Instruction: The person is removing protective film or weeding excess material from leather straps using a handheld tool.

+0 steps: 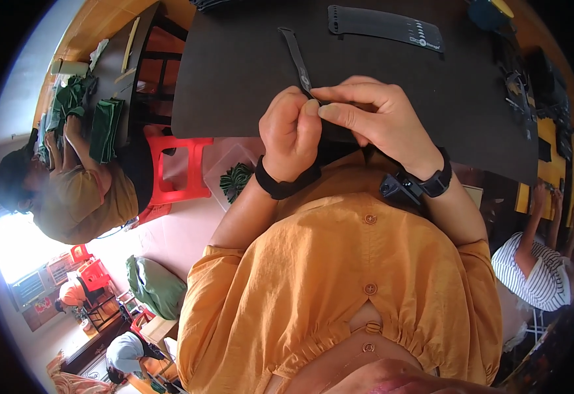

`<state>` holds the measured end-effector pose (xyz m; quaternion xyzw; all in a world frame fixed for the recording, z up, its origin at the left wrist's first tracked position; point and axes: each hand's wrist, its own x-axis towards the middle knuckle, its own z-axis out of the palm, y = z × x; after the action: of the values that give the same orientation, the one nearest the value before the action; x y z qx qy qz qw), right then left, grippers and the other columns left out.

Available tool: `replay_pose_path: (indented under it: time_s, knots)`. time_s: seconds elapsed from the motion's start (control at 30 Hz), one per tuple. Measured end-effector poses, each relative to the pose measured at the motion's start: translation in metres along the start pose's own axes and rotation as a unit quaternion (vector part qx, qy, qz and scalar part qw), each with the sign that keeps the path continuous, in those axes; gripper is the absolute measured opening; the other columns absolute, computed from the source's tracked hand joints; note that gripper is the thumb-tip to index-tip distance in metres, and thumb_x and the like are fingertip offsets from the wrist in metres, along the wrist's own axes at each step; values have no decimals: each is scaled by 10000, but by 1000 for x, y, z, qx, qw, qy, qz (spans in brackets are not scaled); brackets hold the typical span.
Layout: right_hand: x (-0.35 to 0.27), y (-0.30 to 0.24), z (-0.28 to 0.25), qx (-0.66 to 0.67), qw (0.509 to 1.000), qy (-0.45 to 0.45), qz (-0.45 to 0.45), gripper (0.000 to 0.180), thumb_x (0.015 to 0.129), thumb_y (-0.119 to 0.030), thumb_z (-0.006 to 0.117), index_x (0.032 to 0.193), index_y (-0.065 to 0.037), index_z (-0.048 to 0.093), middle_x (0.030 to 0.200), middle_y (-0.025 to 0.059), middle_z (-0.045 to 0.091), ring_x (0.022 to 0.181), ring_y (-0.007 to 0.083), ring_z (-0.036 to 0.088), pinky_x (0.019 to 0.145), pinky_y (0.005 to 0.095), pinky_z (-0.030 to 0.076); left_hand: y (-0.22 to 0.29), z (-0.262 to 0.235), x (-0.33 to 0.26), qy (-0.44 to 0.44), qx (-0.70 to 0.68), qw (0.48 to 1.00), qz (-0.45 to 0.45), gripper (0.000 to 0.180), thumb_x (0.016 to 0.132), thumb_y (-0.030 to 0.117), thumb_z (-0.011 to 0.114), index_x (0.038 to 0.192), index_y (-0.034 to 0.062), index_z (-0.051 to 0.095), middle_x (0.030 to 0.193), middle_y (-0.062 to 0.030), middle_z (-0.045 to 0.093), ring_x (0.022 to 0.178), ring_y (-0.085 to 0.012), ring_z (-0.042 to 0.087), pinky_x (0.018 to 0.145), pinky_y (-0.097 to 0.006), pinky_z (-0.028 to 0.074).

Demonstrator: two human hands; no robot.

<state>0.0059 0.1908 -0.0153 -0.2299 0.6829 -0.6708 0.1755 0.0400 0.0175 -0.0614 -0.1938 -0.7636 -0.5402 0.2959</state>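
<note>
A narrow dark grey strap (295, 56) with a rounded far end runs out from between my hands over the dark table (228, 79). My left hand (289, 134) is curled closed around the strap's near part, thumb on top. Pinched at the same spot, the thumb and fingers of my right hand (382, 115) meet my left thumb. The strap's near end is hidden by my fingers. Farther off on the table lies a wide, flat dark grey piece (382, 27) with white print and a row of small marks along its right end.
A red plastic stool (182, 169) and a clear container with a dark green bundle (236, 180) are left of my lap. Black straps (517, 92) lie along the table's right edge, near a blue round container (487, 13). Co-workers sit left and right.
</note>
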Motion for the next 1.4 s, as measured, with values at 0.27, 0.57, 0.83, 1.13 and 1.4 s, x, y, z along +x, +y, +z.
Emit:
replay_pose_path:
  time_s: [0.27, 0.57, 0.83, 1.13, 1.4]
  knots:
    - [-1, 6, 6, -24, 993, 62, -100, 128, 892, -125, 717, 961, -22, 748, 912, 35, 648, 815, 101, 612, 734, 234, 500, 5, 0, -3, -32, -22, 999, 15, 207, 1004, 78, 473, 805, 20, 479, 651, -10, 460, 490, -61, 431, 471, -223, 334]
    - [0, -5, 16, 126, 989, 67, 46, 93, 948, -85, 627, 933, 4, 647, 854, 30, 637, 610, 65, 580, 549, 217, 465, 8, 4, 0, 20, -33, 999, -32, 132, 856, -10, 610, 750, 19, 535, 644, -84, 517, 550, -212, 484, 511, -317, 400]
    - [4, 7, 25, -190, 944, 150, -223, 93, 893, -68, 638, 965, -9, 625, 925, 135, 656, 799, 318, 656, 671, 346, 545, 18, -3, -1, -38, -75, 988, -131, 414, 1044, 299, 489, 729, 31, 523, 584, -1, 515, 513, -58, 467, 472, -216, 353]
    - [6, 0, 23, -192, 948, 121, -221, 83, 897, -75, 637, 947, -10, 624, 885, 126, 647, 739, 295, 643, 640, 338, 532, 19, -9, -7, -43, -117, 982, -140, 331, 1013, 191, 534, 736, 21, 596, 607, -42, 547, 507, -131, 515, 486, -285, 404]
    - [10, -22, 20, -67, 994, 77, -31, 103, 932, -98, 628, 935, 4, 623, 836, 125, 641, 674, 231, 640, 615, 314, 511, 20, -14, -3, -70, -42, 995, -63, 249, 962, 115, 566, 733, 29, 605, 626, -94, 543, 550, -235, 533, 525, -338, 414]
